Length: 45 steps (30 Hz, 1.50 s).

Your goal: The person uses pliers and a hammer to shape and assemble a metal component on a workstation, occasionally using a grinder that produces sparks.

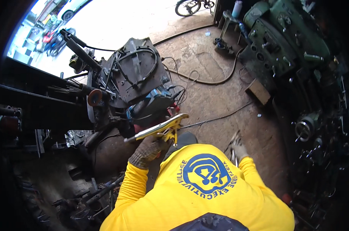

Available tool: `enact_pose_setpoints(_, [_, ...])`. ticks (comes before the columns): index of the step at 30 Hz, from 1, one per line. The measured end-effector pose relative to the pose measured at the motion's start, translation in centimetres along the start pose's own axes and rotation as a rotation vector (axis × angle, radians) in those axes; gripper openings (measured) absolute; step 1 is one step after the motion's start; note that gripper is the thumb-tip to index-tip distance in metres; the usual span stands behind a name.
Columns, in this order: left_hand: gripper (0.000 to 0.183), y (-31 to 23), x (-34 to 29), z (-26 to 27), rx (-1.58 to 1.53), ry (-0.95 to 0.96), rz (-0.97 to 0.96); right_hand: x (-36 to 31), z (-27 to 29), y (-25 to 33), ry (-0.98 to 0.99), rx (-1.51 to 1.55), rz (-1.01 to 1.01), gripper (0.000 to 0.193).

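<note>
My left hand [145, 151], in a grey-brown knitted glove, is closed around a long yellow and silver metal piece [159, 129]. The piece lies aslant, its thin end to the left and its curved end to the right. Yellow bracket-like parts hang beneath it; its exact kind does not show. Low on the right, my right hand [240, 150] wears a paler glove and has its fingers curled. Slim, shiny and dark metal parts stick out of its grasp, too small to name. A blue power tool [153, 103] sits just beyond the yellow and silver piece.
A dark steel workbench [124, 82] with a coiled cable [156, 63] stands ahead on the left. Green machinery [276, 38] with levers and a handwheel [304, 131] lines the right. A hose [216, 81] and a wooden block [259, 91] lie on the floor. Metal parts crowd the lower left.
</note>
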<state>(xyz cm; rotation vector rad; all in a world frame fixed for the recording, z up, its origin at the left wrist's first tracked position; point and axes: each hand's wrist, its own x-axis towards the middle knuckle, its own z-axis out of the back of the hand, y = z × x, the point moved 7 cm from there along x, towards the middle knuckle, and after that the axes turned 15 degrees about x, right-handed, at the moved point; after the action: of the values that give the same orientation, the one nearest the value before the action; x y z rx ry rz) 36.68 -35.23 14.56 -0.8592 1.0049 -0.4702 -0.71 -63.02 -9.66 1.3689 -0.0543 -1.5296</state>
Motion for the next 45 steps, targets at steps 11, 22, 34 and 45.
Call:
enact_pose_setpoints(11, [0.038,-9.5,16.1,1.4,-0.067,0.284,-0.172,6.1,2.9,4.0,0.022,-0.152,-0.191,0.051])
enact_pose_setpoints(22, [0.049,-16.7,24.8,8.3,-0.333,-0.014,-0.242,20.0,2.4,19.3,0.159,-0.321,-0.115,0.052])
enact_pose_setpoints(34, [0.022,-16.2,24.3,17.5,0.017,-1.037,-0.129,43.9,8.1,36.3,0.518,-0.693,0.091,0.035])
enact_pose_setpoints(45, [0.029,-14.5,25.5,19.2,-0.106,-1.096,-0.104,46.9,-1.5,53.6,0.305,-0.678,0.100,0.033])
